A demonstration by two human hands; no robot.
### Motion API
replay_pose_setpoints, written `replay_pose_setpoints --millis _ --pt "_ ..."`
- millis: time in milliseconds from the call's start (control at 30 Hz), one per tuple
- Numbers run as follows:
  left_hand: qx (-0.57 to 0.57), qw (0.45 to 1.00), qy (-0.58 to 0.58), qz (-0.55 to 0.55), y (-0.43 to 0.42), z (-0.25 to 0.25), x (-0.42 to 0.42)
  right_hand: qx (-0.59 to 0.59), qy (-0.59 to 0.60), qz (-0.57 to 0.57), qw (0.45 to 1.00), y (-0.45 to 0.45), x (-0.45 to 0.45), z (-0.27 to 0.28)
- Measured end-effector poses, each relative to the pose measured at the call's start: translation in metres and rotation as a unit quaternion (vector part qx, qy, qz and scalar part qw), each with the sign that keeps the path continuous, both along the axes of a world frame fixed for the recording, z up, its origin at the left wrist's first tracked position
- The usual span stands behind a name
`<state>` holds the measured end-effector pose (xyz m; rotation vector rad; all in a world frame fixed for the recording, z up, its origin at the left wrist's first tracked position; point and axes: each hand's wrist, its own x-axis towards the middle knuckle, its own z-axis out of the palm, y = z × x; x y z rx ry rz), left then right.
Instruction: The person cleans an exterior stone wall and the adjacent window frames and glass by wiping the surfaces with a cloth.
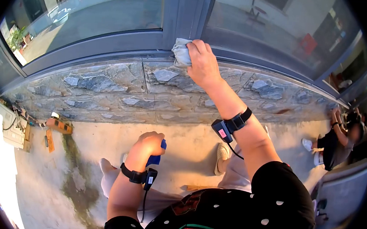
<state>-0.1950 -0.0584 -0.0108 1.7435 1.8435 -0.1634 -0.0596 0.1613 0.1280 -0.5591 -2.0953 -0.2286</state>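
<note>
My right hand is closed round a crumpled pale grey cloth. The cloth presses against the bottom of the grey window frame, where it meets the stone ledge. Lower down, in front of my body, my left hand is curled around a blue cloth, of which only a part shows below the fingers. This hand is apart from the wall. Both wrists carry black straps with small boxes and cables.
Below the glass runs a rough stone wall. A brick and a strip of wood lie on the concrete floor at left, near a white box-shaped unit. Another person crouches by the wall at far right.
</note>
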Motion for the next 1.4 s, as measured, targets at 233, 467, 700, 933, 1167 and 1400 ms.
replay_pose_setpoints --millis 233,467,700,933,1167,1400 --pt "0.0 1.0 -0.006 -0.008 0.001 0.007 0.002 0.039 -0.031 0.014 0.999 0.006 0.006 0.052" --pt "-0.05 0.999 0.001 -0.019 0.007 0.008 0.004 0.126 0.155 -0.011 0.98 0.021 -0.011 0.099" --pt "-0.014 1.0 0.003 0.001 -0.001 0.009 0.004 -0.092 -0.09 -0.044 0.991 -0.004 0.009 0.008" --pt "0.029 0.999 -0.017 -0.012 -0.001 0.001 0.004 0.168 0.111 -0.049 0.978 0.026 -0.007 0.141" --pt "0.021 0.999 -0.002 -0.031 0.007 -0.001 0.008 0.131 0.119 -0.091 0.98 0.013 -0.019 0.133" --pt "-0.019 0.999 0.03 -0.035 0.007 0.003 0.013 -0.04 -0.111 -0.065 0.991 -0.014 0.006 0.007"
